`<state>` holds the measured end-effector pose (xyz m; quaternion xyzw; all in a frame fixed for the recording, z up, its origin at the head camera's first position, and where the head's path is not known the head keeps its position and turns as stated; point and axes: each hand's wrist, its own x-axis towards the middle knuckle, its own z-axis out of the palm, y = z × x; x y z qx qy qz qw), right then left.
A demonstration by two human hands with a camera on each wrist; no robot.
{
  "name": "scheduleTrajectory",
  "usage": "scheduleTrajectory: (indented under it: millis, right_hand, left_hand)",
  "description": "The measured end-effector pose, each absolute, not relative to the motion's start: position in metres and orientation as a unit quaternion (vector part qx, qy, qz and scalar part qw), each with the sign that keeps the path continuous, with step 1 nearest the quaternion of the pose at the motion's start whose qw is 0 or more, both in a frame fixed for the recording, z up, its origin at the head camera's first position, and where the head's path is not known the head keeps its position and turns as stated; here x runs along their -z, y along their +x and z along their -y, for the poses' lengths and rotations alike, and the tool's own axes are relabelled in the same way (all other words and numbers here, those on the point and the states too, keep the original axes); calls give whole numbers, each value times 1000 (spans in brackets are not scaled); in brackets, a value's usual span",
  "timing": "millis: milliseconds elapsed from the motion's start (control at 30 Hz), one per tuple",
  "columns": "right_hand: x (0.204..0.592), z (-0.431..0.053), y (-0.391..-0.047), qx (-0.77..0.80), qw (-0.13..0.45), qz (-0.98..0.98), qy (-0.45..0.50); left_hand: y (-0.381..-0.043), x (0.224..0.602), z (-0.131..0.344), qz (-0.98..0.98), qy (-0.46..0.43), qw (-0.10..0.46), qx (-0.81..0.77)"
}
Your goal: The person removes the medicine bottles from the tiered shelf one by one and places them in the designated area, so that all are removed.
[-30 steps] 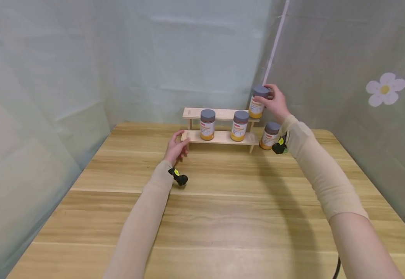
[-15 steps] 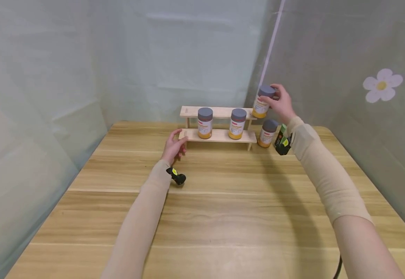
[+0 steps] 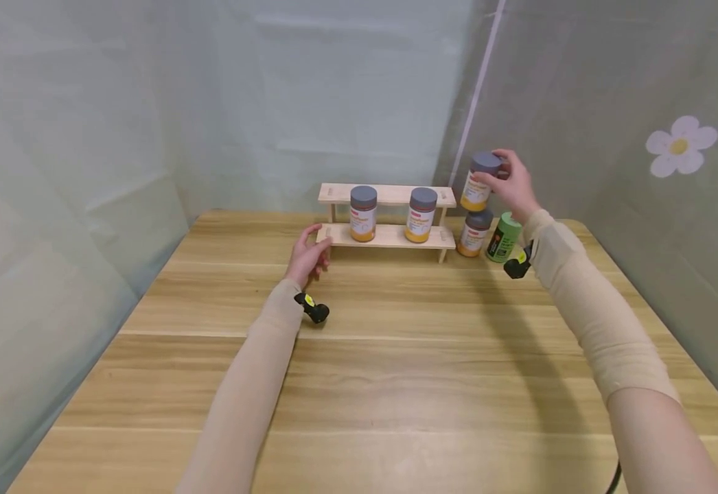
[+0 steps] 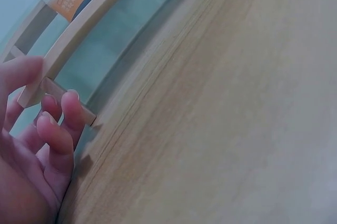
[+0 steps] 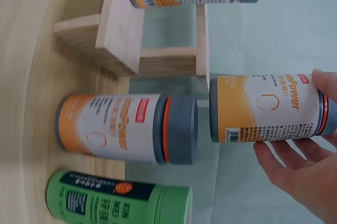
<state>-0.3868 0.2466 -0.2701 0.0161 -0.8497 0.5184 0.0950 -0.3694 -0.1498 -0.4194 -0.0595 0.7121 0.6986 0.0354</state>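
Note:
My right hand (image 3: 515,186) grips a supplement bottle (image 3: 478,189) with a grey lid and a white-and-orange label, thumb and fingers round its upper part. It hangs upright just above a matching bottle (image 3: 473,234) on the table; the right wrist view shows a small gap between them. At the left end of the two-tier wooden display rack (image 3: 386,236), my left hand (image 3: 305,259) pinches the lower board between thumb and index finger, the other fingers curled below. Two more such bottles, a left one (image 3: 363,218) and a right one (image 3: 422,218), stand on the lower tier.
A green canister (image 3: 504,238) stands right of the table bottle, partly behind the right wrist camera (image 3: 517,264). The wooden table (image 3: 359,384) reaches back to a pale curtain (image 3: 359,89). A dark cable (image 3: 614,478) runs under the right arm.
My right hand has moved the bottle rightward from the rack's upper tier end to above the standing bottle. The green canister has come into view. My left hand stays on the rack.

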Motion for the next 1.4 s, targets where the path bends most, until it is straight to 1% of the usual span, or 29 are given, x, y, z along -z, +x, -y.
scheduleTrajectory:
  millis: [400,800,1400]
  right_hand:
    - [270,-263,-380,-497,97,862,-2]
    - [273,-277,-369,-509,106,854,-9]
    - [275,-304,-351,-521,142,841,-31]
  left_hand:
    - [-370,418,150,-713,-54,40,-698]
    - [-372,422,151,-715,-53,47,-695]
    - [-372,422,152,-718,-60,45,-692]
